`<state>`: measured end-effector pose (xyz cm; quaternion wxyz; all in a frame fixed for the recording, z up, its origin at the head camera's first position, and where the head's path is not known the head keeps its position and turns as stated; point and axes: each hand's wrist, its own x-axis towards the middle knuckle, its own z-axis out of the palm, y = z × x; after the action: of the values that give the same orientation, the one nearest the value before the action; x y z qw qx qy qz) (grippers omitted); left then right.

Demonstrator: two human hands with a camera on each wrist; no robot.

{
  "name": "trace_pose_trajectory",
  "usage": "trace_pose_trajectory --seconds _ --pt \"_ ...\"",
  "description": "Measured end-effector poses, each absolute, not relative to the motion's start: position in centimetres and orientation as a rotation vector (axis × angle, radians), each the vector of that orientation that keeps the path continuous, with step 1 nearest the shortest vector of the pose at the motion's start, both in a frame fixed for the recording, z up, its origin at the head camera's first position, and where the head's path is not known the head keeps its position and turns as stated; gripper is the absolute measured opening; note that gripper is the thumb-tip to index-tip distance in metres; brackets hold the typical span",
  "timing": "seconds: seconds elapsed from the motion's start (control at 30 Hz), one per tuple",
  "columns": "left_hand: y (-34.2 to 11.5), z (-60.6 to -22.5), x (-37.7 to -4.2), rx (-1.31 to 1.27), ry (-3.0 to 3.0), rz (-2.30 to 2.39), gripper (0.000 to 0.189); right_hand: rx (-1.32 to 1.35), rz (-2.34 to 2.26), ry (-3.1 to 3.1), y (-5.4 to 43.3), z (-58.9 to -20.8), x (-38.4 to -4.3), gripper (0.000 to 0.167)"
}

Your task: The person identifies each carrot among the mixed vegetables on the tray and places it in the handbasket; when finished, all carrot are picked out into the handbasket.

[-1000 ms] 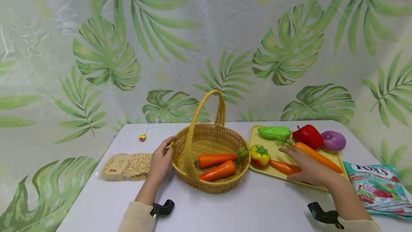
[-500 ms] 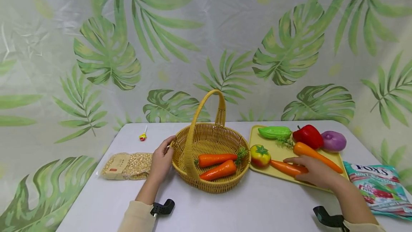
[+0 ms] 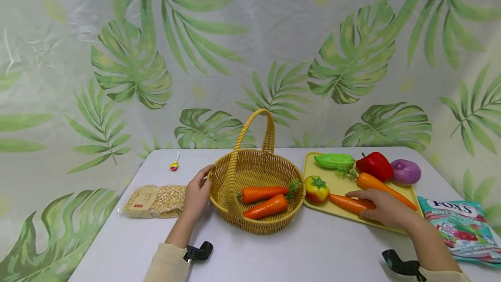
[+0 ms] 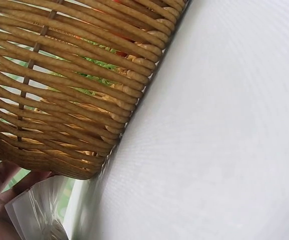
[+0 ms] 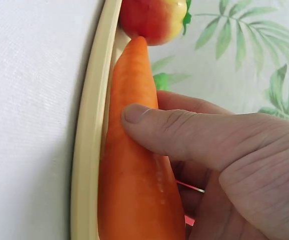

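Note:
An orange carrot (image 3: 348, 203) lies at the front of the yellow tray (image 3: 336, 182), its thin tip against a red-and-yellow tomato (image 3: 317, 189). My right hand (image 3: 385, 208) holds this carrot, thumb on top and fingers along its far side, as the right wrist view shows. At the left rim of the wicker basket (image 3: 256, 227), my left hand (image 3: 197, 193) touches the outer side with extended fingers. The basket's weave (image 4: 74, 75) fills much of the left wrist view. Two carrots (image 3: 264, 194) with green tops lie inside the basket under its tall handle.
Also on the tray are a green bitter melon (image 3: 333, 160), a red pepper (image 3: 374, 166), a purple eggplant (image 3: 405, 172) and another carrot (image 3: 385, 189). A bag of grains (image 3: 156, 201) and a lollipop (image 3: 174, 164) lie at left, a FOX'S candy bag (image 3: 462, 229) at right.
My right hand has lowered onto the front carrot on the tray and taken hold of it, and the carrot has shifted slightly. The left hand stays at the basket's rim.

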<state>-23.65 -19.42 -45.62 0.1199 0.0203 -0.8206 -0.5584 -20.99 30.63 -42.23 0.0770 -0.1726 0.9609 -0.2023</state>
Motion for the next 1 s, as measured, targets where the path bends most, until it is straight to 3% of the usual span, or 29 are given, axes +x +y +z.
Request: trace_pose_trajectory --seconds 0.43,1.0 --pt "-19.4 -45.5 -23.5 0.051 -2.384 -1.646 0.044 -0.632 -0.554 3.061 29.6 -39.8 -21.3 0.048" --pt "-19.4 -45.5 -23.5 0.06 -2.397 -1.621 0.044 -0.765 -0.557 3.114 24.1 -36.3 -22.3 0.051"
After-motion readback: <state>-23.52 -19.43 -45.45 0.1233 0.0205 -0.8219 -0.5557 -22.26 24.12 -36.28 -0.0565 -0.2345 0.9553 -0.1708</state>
